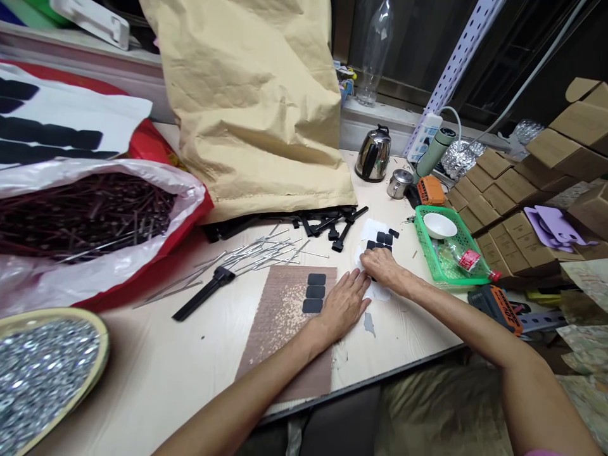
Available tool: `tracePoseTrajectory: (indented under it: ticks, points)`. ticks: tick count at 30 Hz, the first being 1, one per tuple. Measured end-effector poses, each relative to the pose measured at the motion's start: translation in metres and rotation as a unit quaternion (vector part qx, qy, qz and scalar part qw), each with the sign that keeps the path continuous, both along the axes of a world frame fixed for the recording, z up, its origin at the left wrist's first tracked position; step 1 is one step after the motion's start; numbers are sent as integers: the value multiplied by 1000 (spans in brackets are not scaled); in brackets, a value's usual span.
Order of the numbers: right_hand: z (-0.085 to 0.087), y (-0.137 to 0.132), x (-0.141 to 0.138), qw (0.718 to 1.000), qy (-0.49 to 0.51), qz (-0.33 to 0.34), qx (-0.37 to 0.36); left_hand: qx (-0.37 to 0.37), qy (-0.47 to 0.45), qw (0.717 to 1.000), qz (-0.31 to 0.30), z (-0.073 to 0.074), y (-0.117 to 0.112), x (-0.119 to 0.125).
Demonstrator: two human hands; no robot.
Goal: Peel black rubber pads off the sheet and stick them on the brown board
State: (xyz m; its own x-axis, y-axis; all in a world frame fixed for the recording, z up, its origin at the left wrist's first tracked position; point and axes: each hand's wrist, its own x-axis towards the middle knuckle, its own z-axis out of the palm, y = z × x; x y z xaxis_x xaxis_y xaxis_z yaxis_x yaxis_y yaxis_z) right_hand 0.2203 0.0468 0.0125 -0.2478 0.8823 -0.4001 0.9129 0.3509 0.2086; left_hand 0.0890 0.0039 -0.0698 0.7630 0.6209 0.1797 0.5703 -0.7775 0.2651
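On the tabletop (156, 373), the white sheet (373, 228) with black pads (381, 237), judged light, flexible and best held by the edges, was touched by the left hand (344, 301), laid flat, and the bunched right hand (380, 263), whose grip could not be told.

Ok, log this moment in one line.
left hand: flattened at white sheet edge | right hand: curled over sheet, grip unclear | brown mat: three black pads
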Motion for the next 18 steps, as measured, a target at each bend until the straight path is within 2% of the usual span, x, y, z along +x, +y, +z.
tracePoseTrajectory:
  ticks: [8, 13, 18]
  points:
    - [0, 5, 8, 999, 18, -46, 22, 3, -7, 1000, -1, 2, 0, 0]
    - [7, 10, 20, 994, 47, -90, 37, 24, -3, 1000, -1, 4, 0, 0]
    - [12, 9, 25, 993, 89, -71, 12, 16, 6, 1000, -9, 6, 2, 0]
